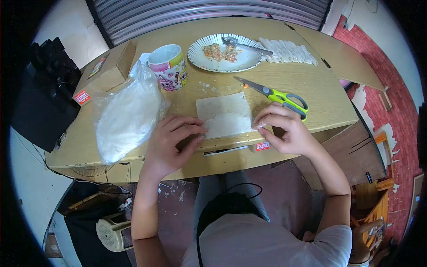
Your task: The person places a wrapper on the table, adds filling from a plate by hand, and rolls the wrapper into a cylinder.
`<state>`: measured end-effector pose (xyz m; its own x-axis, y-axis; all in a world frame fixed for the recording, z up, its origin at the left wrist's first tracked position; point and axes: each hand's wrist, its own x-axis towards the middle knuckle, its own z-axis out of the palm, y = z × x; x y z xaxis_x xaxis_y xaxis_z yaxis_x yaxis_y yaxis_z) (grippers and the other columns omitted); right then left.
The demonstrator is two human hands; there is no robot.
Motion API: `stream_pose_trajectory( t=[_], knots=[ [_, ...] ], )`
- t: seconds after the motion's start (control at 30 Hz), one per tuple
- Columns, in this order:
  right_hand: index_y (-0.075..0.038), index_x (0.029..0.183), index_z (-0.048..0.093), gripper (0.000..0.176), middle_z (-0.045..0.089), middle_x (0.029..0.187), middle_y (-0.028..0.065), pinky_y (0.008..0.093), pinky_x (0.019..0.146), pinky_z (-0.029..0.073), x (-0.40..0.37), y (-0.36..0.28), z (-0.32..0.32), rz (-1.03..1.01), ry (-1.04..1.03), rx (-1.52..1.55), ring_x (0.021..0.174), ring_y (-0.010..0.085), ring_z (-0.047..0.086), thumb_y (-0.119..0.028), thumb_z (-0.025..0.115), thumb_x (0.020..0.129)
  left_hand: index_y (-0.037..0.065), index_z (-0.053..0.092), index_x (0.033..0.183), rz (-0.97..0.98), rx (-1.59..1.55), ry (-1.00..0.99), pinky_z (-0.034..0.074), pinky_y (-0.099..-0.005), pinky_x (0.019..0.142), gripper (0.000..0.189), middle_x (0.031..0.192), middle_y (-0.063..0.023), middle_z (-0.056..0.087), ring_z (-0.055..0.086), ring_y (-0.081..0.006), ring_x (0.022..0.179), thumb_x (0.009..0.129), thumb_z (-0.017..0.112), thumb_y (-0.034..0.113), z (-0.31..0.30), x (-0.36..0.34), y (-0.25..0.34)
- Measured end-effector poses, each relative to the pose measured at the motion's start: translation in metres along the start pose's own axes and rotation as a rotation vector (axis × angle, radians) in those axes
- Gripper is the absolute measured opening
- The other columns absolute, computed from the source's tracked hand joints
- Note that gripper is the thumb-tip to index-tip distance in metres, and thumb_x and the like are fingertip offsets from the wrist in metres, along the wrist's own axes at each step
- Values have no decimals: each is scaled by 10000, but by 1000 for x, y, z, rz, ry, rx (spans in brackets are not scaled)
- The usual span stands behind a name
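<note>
A thin white spring roll wrapper [225, 111] lies flat on the table in front of me, its lower part whiter than the upper. My left hand [175, 140] pinches its lower left edge with curled fingers. At the lower right edge, my right hand [281, 127] holds it between thumb and fingertips. Just beyond my right hand rest scissors [278, 95] with green and grey handles, blades pointing left. A clear plastic bag [129, 113] holding a white stack sits left of my left hand.
Farther back stand a paper plate [195, 58] with chopped filling [218, 52] and a spoon [244, 43], and several white rolls [289, 52] in a row. A cartoon mug [169, 69] and cardboard box [104, 69] occupy the left. Small crumbs dot the table [311, 86].
</note>
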<state>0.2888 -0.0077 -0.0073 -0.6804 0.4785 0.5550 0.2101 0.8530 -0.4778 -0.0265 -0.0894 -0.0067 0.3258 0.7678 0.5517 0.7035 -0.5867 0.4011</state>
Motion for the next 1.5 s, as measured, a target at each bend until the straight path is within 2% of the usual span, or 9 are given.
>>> stream_pose_trajectory(
  t=[0.27, 0.33, 0.87, 1.07, 1.13, 1.23, 1.33, 1.4, 1.5],
  knots=[
    [-12, 962, 715, 150, 686, 1024, 111, 380, 826, 531, 0, -2, 0, 10, 16, 9, 941, 293, 660, 37, 727, 820, 73, 756, 1005, 7, 3, 3, 524, -414, 914, 214, 1119, -82, 736, 678, -309, 1020, 796, 783, 38, 0, -1, 0],
    [-29, 959, 755, 182, 697, 1034, 92, 357, 842, 543, 0, -3, 0, 27, 11, -7, 960, 253, 680, 66, 737, 804, 77, 756, 1005, 1, -1, 0, 517, -414, 920, 215, 1120, -79, 737, 677, -307, 1022, 795, 781, 40, 0, -1, 1],
    [-47, 951, 768, 178, 704, 1049, 83, 353, 838, 548, -2, -4, 1, 29, 31, -11, 969, 247, 684, 58, 746, 808, 80, 748, 994, 10, 21, -9, 500, -424, 930, 216, 1132, -76, 739, 673, -318, 1007, 782, 768, 44, -2, -1, 2],
    [-33, 966, 755, 186, 704, 1046, 84, 364, 890, 537, 1, -9, -5, 56, -13, 36, 1006, 256, 679, 58, 750, 803, 71, 739, 1027, 10, 37, -16, 502, -419, 931, 244, 1140, -89, 735, 667, -318, 1043, 787, 772, 41, -4, -2, 4],
    [-36, 1021, 750, 203, 705, 1056, 89, 366, 932, 526, 7, -15, -14, 76, -11, 88, 1036, 256, 671, 28, 745, 828, 69, 735, 1051, -6, 19, -2, 503, -415, 940, 263, 1149, -93, 731, 668, -317, 1056, 792, 771, 40, -5, -2, 6],
    [-40, 1083, 741, 223, 711, 1084, 111, 365, 961, 521, 27, -14, -36, 36, 54, -114, 1069, 255, 671, -12, 736, 862, 60, 727, 1094, -34, -52, 14, 506, -408, 960, 296, 1165, -105, 724, 669, -316, 1085, 801, 766, 32, -5, -2, 3],
    [-20, 1123, 726, 210, 723, 1110, 133, 376, 969, 538, 70, -2, -50, 172, 83, -287, 1087, 262, 686, -72, 690, 923, 54, 718, 1117, -55, -135, 14, 512, -411, 953, 304, 1163, -115, 718, 666, -325, 1083, 818, 770, 49, -4, -2, -1],
    [-13, 1170, 716, 244, 732, 1145, 139, 385, 938, 558, 105, 37, -49, 183, 47, -382, 1091, 274, 696, -97, 668, 946, 55, 713, 1122, -64, -162, 12, 516, -418, 937, 299, 1154, -119, 716, 663, -334, 1065, 830, 779, 72, -4, -3, -2],
    [-28, 1256, 690, 349, 727, 1200, 181, 398, 941, 558, 156, 90, -39, 323, -151, -409, 1133, 305, 694, -124, 696, 920, 46, 712, 1115, -117, -223, 21, 524, -408, 934, 278, 1137, -124, 719, 669, -332, 1076, 845, 771, 65, -4, -3, -1]
  ],
)
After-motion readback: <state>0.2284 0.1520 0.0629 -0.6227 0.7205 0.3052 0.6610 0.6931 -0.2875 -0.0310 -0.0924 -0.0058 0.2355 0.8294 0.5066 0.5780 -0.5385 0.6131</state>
